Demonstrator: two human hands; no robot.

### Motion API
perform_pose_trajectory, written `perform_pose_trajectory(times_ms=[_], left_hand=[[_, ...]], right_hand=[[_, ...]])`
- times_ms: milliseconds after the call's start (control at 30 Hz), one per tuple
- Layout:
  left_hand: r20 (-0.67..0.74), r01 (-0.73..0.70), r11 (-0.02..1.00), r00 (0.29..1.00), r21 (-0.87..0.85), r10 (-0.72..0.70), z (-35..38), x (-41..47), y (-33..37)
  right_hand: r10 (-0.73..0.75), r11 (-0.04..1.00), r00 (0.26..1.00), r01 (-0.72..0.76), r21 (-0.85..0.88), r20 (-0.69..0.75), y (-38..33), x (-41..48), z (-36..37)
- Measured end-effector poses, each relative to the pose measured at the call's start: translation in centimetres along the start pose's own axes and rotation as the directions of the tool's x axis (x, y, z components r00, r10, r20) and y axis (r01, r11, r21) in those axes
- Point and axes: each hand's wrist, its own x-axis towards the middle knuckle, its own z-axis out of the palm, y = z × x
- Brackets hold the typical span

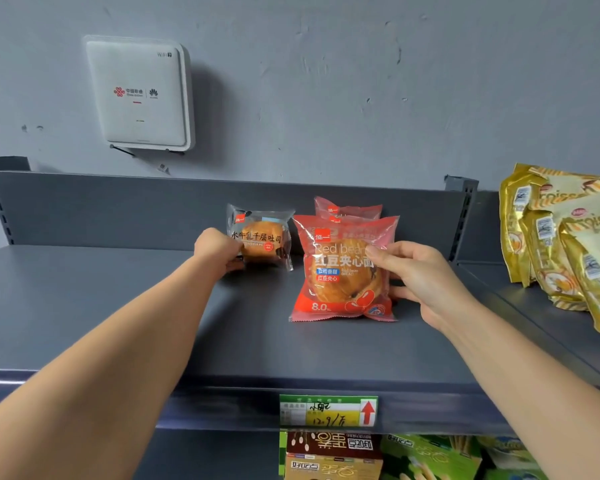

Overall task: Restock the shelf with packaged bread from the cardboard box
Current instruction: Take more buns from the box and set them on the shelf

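Note:
A red packet of red bean bread (pixel 340 271) stands upright on the dark grey shelf (pixel 118 306). My right hand (pixel 426 282) grips its right edge, thumb on the front. More red packets (pixel 347 211) stand right behind it. To the left, a clear packet of toast bread (pixel 263 237) stands near the shelf's back panel. My left hand (pixel 217 249) grips its lower left corner with curled fingers. The cardboard box is out of view.
Gold croissant bags (pixel 561 237) crowd the neighbouring shelf at right. A white router (pixel 137 93) hangs on the wall above. A green price tag (pixel 328 410) sits on the shelf's front edge, with boxed snacks (pixel 378 455) on the shelf below.

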Motion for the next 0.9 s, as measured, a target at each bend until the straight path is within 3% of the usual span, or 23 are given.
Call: perform_pose_trajectory(times_ms=[200,500,633,900], left_hand=[[0.049,-0.014,0.997,0.999,-0.078,0.018,-0.22,0.42,-0.45],[0.031,-0.107,0.992,0.994,0.064,0.105,-0.17,-0.38,-0.24],[0.017,-0.065,0.998,0.998,-0.003,0.065,-0.08,-0.08,0.02],[0.013,-0.018,0.998,1.000,0.061,0.017,-0.30,0.29,-0.27]], right_hand=[[-0.005,1.000,1.000,0.005,-0.009,-0.009,0.00,-0.04,0.05],[-0.001,1.000,1.000,0.001,0.005,0.002,-0.36,-0.40,0.12],[0.002,1.000,1.000,-0.002,0.002,-0.022,-0.50,-0.56,-0.09],[0.047,0.999,0.999,-0.048,-0.017,-0.027,-0.04,-0.24,-0.67]])
